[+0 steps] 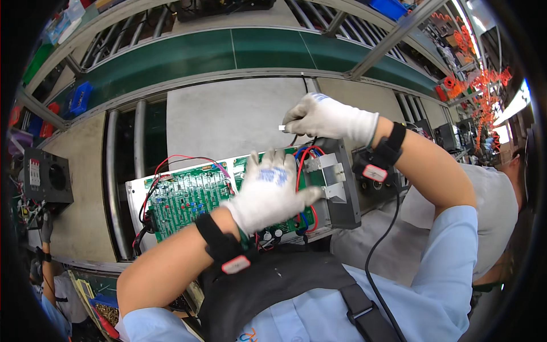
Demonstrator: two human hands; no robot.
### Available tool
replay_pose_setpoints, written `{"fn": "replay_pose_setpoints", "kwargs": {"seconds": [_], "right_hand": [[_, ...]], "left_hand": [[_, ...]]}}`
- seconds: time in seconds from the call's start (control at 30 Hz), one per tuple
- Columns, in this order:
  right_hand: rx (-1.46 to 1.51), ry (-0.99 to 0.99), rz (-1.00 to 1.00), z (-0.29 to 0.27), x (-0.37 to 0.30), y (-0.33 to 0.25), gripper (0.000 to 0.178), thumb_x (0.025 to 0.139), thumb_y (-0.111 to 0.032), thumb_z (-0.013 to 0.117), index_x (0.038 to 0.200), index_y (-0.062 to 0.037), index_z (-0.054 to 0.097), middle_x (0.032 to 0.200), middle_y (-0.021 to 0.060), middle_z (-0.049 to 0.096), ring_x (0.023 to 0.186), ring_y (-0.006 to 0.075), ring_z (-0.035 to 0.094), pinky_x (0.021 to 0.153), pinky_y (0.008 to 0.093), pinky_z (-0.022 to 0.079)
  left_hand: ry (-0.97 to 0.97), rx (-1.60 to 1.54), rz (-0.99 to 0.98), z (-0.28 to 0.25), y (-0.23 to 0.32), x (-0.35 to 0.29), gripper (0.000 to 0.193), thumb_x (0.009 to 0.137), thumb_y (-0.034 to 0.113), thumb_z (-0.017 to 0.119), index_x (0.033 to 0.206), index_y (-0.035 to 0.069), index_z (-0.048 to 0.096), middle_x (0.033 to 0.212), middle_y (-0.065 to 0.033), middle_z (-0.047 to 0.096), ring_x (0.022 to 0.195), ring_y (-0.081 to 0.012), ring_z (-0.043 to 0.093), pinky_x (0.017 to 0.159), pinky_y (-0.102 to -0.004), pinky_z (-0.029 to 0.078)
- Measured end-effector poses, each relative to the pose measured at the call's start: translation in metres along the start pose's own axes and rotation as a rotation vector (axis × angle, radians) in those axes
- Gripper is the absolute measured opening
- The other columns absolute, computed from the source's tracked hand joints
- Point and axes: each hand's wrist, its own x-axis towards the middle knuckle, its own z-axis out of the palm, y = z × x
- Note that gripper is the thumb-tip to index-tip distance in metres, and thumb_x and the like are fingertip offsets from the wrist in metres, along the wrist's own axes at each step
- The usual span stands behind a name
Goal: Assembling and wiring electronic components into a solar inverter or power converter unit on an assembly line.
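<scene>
A green circuit board [191, 196] packed with small parts lies in an open metal chassis in front of me. My left hand [270, 191], in a white glove, rests on the board with its fingers stretched out and thumb apart. Above the far right edge of the chassis, my gloved right hand [310, 118] pinches a small white connector [282, 128]. Dark wires hang just below that hand. Red and blue wires [302, 165] loop beside a silver metal bracket [332, 176] at the chassis's dark end panel [345, 188].
Under the chassis, a pale board [228, 114] sits on the roller line [139, 137]. A green belt [199, 54] runs beyond it. At far left stands a black boxed unit [48, 176], with another person's gloved hand [47, 228] near it. Someone in grey is close on my right.
</scene>
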Motion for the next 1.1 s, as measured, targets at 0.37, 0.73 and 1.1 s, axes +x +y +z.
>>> {"fn": "replay_pose_setpoints", "kwargs": {"seconds": [0.37,0.73,1.1], "right_hand": [[-0.731,-0.237,0.127,0.033,0.005,-0.030,0.020,0.082,-0.026,0.062,0.089,-0.0084,0.070,0.080,0.0129,0.068,0.081,0.0313,0.067,0.073,0.0406,0.052],[-0.983,-0.170,-0.031,0.050,0.002,-0.026,0.018,0.078,-0.018,0.065,0.094,-0.0099,0.068,0.099,0.0084,0.064,0.095,0.0259,0.065,0.076,0.0384,0.054],[-0.872,-0.230,-0.108,0.046,0.021,-0.031,0.018,0.075,-0.019,0.067,0.091,-0.0104,0.071,0.085,0.0124,0.069,0.082,0.0302,0.067,0.071,0.0407,0.052]], "left_hand": [[-0.202,-0.724,0.318,0.034,-0.014,-0.058,0.084,0.096,0.033,0.052,0.146,-0.011,0.002,0.153,-0.0307,0.004,0.146,-0.0327,0.004,0.118,-0.0356,0.009],[-0.203,-0.674,0.269,0.025,-0.011,-0.057,0.090,0.093,0.041,0.057,0.145,-0.011,0.005,0.152,-0.0309,0.009,0.145,-0.0351,0.008,0.118,-0.0367,0.011],[-0.118,-0.661,0.178,0.036,-0.006,-0.060,0.091,0.089,0.039,0.060,0.146,-0.010,0.008,0.151,-0.0314,0.013,0.144,-0.0357,0.012,0.117,-0.0360,0.014]]}}
